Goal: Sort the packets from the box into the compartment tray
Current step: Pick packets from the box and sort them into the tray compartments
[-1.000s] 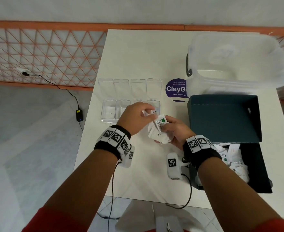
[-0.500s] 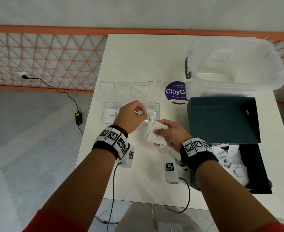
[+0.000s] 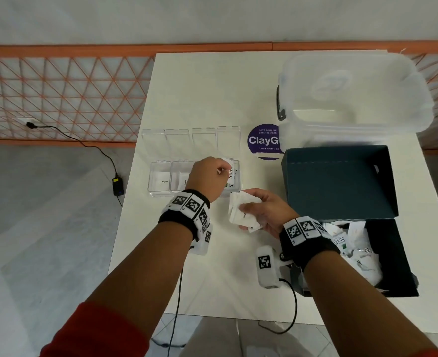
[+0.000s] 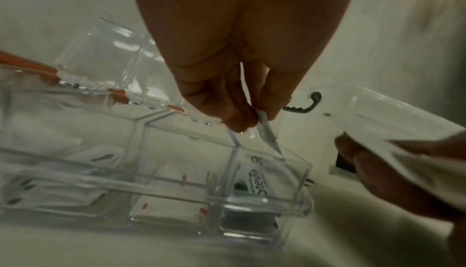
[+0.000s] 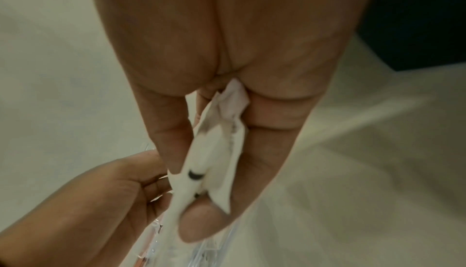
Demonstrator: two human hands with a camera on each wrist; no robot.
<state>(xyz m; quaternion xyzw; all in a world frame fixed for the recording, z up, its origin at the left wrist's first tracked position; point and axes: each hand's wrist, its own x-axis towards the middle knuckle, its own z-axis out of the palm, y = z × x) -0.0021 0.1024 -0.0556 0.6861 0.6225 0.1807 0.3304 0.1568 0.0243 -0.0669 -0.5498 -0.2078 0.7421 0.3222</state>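
A white rectangular table (image 3: 212, 99) holds a clear plastic compartment tray (image 3: 158, 194) at left. A round purple sticker (image 3: 263, 140), a frosted plastic tub (image 3: 354, 99) and an open dark teal cardboard box (image 3: 341, 181) sit at right.

The left hand (image 3: 208, 176) hides part of the tray (image 3: 158, 193), so the third compartment's contents cannot be told. The right wrist covers the near part of the box (image 3: 398, 266). The tub (image 3: 354, 99) is blurred and hides part of the sticker (image 3: 263, 141).

- Looks like an office pantry or break room: a round purple sticker (image 3: 263, 143) on the white table (image 3: 207, 94) mentions keeping pantries clean.
- Orange lattice railing (image 3: 63, 94), grey tiled floor (image 3: 45, 228).
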